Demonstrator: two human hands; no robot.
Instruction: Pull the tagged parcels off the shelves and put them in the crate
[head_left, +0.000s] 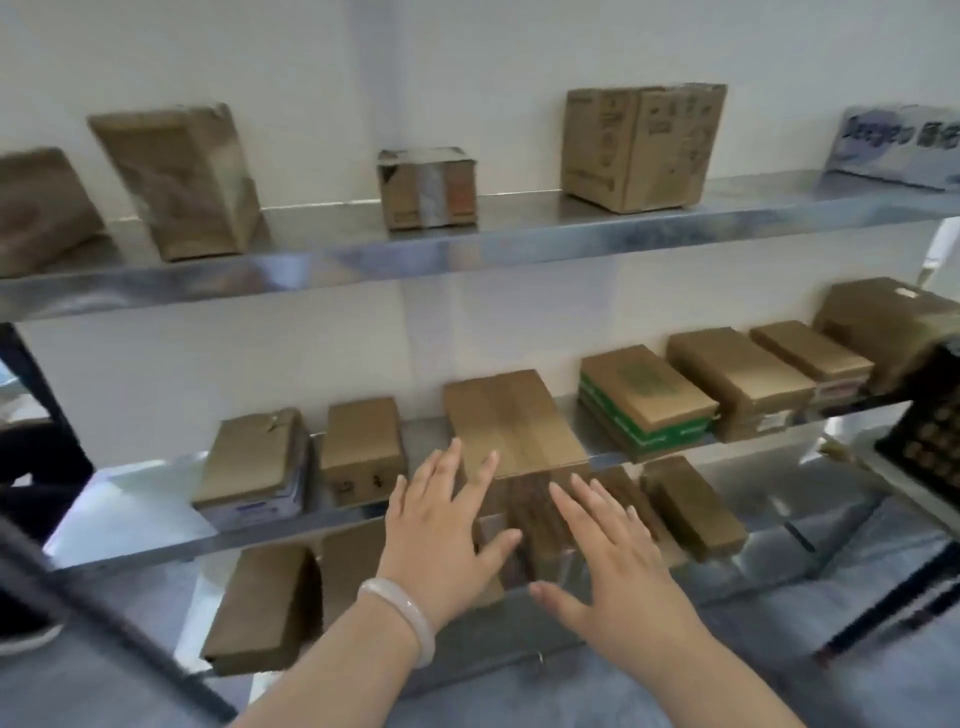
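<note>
Both my hands are stretched out with spread, straight fingers in front of the metal shelves. My left hand (447, 525), with a pale bangle on its wrist, and my right hand (613, 566) hover either side of a flat brown parcel (514, 421) that juts over the middle shelf's (156, 545) front edge. Neither hand holds anything. Whether my left fingertips touch the parcel I cannot tell. Under the hands a dark brown parcel (540, 525) lies on the lowest shelf, partly hidden. No tag is legible in this blurred frame.
The top shelf (467, 254) carries several cardboard boxes (639, 145). More flat parcels line the middle shelf, one with green edges (649, 405). A dark crate (930, 431) shows at the right edge. A dark bar (104, 618) crosses the lower left.
</note>
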